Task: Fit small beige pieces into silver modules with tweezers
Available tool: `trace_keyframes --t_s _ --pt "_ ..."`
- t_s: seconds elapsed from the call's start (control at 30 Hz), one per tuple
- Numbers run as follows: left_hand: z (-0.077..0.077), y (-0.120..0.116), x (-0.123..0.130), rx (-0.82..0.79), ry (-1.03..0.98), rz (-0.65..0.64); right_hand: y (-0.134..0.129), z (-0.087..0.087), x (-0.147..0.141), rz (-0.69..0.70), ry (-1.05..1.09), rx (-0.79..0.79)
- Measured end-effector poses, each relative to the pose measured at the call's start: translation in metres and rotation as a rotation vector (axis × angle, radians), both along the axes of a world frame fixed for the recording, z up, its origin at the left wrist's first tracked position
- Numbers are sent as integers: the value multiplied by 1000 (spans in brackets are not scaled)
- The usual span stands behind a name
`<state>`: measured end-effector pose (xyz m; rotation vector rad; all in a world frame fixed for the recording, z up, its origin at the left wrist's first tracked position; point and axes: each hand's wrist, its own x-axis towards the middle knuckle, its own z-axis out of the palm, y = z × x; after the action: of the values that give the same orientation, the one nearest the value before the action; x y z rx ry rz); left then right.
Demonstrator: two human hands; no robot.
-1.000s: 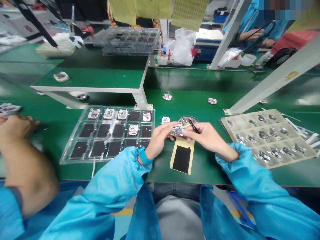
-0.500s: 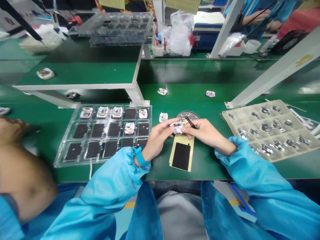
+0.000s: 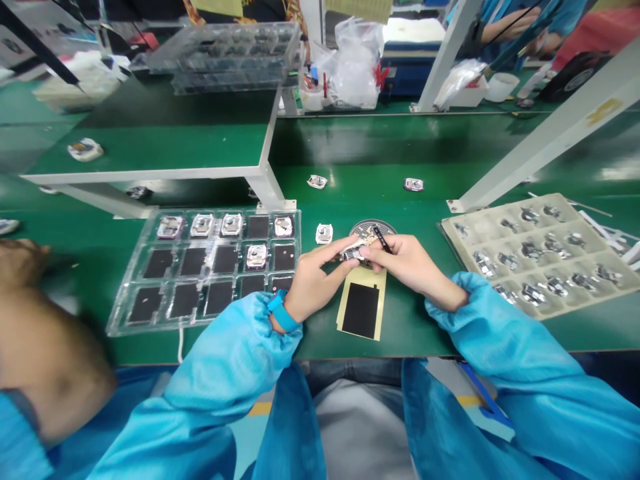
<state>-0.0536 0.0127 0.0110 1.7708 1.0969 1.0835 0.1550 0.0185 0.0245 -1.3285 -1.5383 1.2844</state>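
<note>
My left hand [image 3: 315,275] pinches a small silver and white device part [image 3: 354,252] between thumb and fingers. My right hand [image 3: 400,259] is closed round black tweezers [image 3: 383,239], its fingertips against the part's right side. Just behind the hands is a round perforated dish [image 3: 373,227] with small pale bits in it. Below them lies a yellow backing sheet [image 3: 379,320] bearing a black rectangular sticker [image 3: 361,311]. A white watch-like housing [image 3: 324,233] rests left of the dish. Fine detail on the held part is too small to make out.
At left a clear tray [image 3: 117,313] holds several housings and black pads. A beige tray [image 3: 590,293] of silver parts stands at right. A raised green shelf [image 3: 175,143] has white legs. Another person's arm [image 3: 45,333] reaches in at far left.
The part in my left hand has tilted, and its face looks darker now. My right hand and the tweezers have shifted slightly. The whole view has moved a little.
</note>
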Motion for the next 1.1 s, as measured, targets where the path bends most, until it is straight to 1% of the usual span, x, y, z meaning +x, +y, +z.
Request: trace_keyframes --t_s 0.07,0.13,0.23,0.37,0.5,0.67,0.83,0.9,1.0,1.1 --pt "-1 2 0 -58 -70 -5 -2 -3 -3 -70 33 69" --pt "-3 3 1 -169 -183 -39 -4 -5 -7 -126 83 143" --pt "-5 6 2 -311 -333 -97 -6 -8 -12 -141 168 205" --pt "-4 5 3 -415 -460 -143 -8 -10 -15 -122 255 155" --pt "-1 4 5 -452 -511 -158 -10 -12 -16 -124 359 116" --pt "-1 4 6 -452 -518 -154 -11 -16 -17 -125 364 130" --pt "-3 4 6 -415 -516 -151 -14 -20 -24 -155 430 60" --pt "-4 3 7 -382 -498 -152 -14 -19 -27 -153 412 52" --pt "-7 1 8 -275 -438 -120 -14 -17 -27 -136 309 100" --pt "-9 0 8 -112 -231 -27 -12 -19 -24 -163 201 177"
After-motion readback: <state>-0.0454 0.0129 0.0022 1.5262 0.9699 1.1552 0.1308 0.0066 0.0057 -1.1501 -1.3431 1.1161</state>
